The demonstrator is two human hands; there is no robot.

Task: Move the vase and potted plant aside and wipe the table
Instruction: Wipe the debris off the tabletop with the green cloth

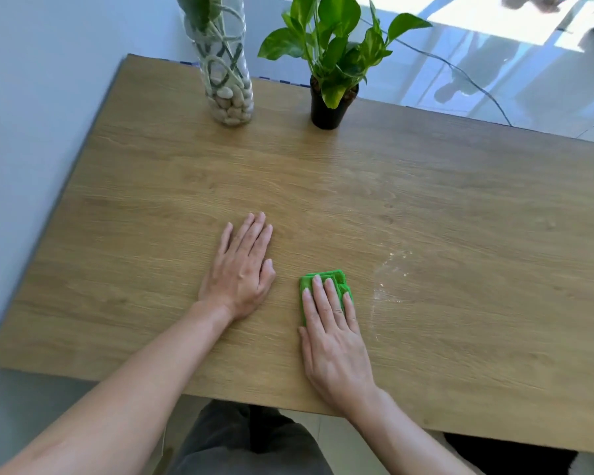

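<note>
A tall clear glass vase (227, 80) with pale pebbles and twisted stems stands at the far edge of the wooden table (460, 200). To its right is a leafy green plant in a small black pot (328, 109). My left hand (240, 272) lies flat on the table, palm down, holding nothing. My right hand (333, 334) presses flat on a folded green cloth (338, 279), which shows past the fingertips. A patch of pale dust or crumbs (388, 279) lies just right of the cloth.
A white wall runs along the table's left side. Beyond the far edge are a shiny floor and a dark cable (474, 80). My legs in dark trousers (247, 440) show under the near edge.
</note>
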